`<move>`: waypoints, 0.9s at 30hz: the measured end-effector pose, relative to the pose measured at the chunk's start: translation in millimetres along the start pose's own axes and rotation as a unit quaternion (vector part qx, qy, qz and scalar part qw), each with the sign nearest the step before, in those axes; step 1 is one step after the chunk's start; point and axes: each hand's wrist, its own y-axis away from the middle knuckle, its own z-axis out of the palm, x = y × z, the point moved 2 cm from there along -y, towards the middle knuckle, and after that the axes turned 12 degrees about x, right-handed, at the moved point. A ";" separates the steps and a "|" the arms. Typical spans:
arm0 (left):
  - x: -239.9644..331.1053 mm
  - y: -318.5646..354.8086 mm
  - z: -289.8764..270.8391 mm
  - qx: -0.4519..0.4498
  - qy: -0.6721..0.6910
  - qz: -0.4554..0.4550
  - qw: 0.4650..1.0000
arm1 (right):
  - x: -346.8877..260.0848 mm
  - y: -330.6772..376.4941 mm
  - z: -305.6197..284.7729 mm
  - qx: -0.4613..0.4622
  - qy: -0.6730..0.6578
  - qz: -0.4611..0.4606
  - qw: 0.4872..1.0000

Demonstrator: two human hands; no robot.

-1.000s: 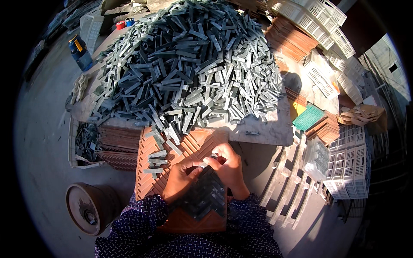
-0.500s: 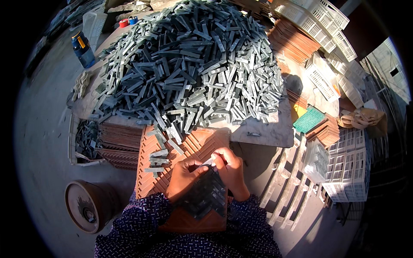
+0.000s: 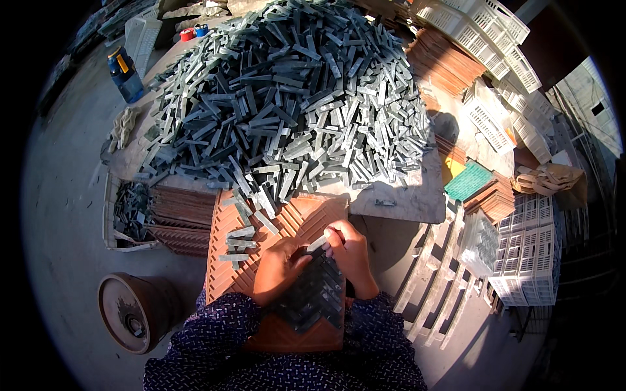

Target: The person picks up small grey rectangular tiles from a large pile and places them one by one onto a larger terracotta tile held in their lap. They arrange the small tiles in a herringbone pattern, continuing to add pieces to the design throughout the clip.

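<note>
A short grey stone strip (image 3: 317,244) is pinched between the thumb and fingers of my right hand (image 3: 350,255). Curled round the strip's other end is my left hand (image 3: 276,268), its fingertips partly hidden. Below both hands, dark stone strips (image 3: 313,296) lie in a slanted zigzag pattern in the grooves of a reddish-brown ridged mould tray (image 3: 228,280). Several loose strips (image 3: 240,244) rest on the tray to the left of my left hand. Beyond the tray rises a big heap of grey stone strips (image 3: 280,98) on the table.
The table (image 3: 417,195) edge lies past the tray. To the left are a crate of strips (image 3: 130,208), stacked brown trays (image 3: 182,215), a round brown bucket (image 3: 134,313) and a bottle (image 3: 126,78). White plastic crates (image 3: 527,254) and a pallet (image 3: 430,280) stand at right.
My right hand has shifted slightly, and more of the stone strip between my hands shows. The left hand stays nearly in place. The strips on the tray lie as before.
</note>
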 end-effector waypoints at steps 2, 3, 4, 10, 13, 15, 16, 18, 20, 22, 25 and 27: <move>-13.1 -2.1 5.9 0.014 -0.067 0.044 0.997 | 7.8 -2.7 2.8 -0.003 0.041 0.000 0.999; -16.0 -4.5 8.7 0.045 -0.107 0.080 0.990 | 11.7 -4.1 1.2 0.010 0.077 -0.026 0.997; -21.5 -6.4 12.7 0.041 -0.128 0.079 0.988 | 14.3 -4.6 -1.2 0.022 0.112 -0.052 0.992; -34.1 -14.8 23.6 0.036 -0.216 0.137 0.966 | 26.3 -3.2 -29.4 0.076 0.092 -0.056 0.991; -29.9 -15.1 26.3 0.032 -0.210 0.123 0.969 | 32.1 0.9 -37.7 0.069 0.061 -0.043 0.995; -32.5 -14.0 31.3 0.029 -0.217 0.121 0.968 | 26.1 2.8 -43.2 0.073 0.069 -0.036 0.994; -35.9 -13.9 35.0 0.026 -0.218 0.111 0.969 | 23.3 3.6 -45.3 0.074 0.073 -0.032 0.994; -40.9 -14.7 42.2 0.020 -0.221 0.093 0.971 | 29.7 1.7 -46.9 0.075 0.061 -0.051 0.994; -38.0 -19.1 47.2 0.008 -0.221 0.097 0.970 | 32.5 1.2 -48.3 0.071 0.053 -0.059 0.994; -37.1 -22.6 46.3 0.013 -0.222 0.109 0.969 | 28.0 -3.8 -41.9 0.055 0.047 -0.058 0.996; -37.0 -23.8 41.5 0.031 -0.214 0.149 0.965 | 16.0 -15.9 -28.8 0.031 0.096 -0.058 0.993; -31.4 -20.3 36.6 0.035 -0.199 0.183 0.962 | 10.3 -27.2 -11.1 0.041 0.095 -0.125 0.987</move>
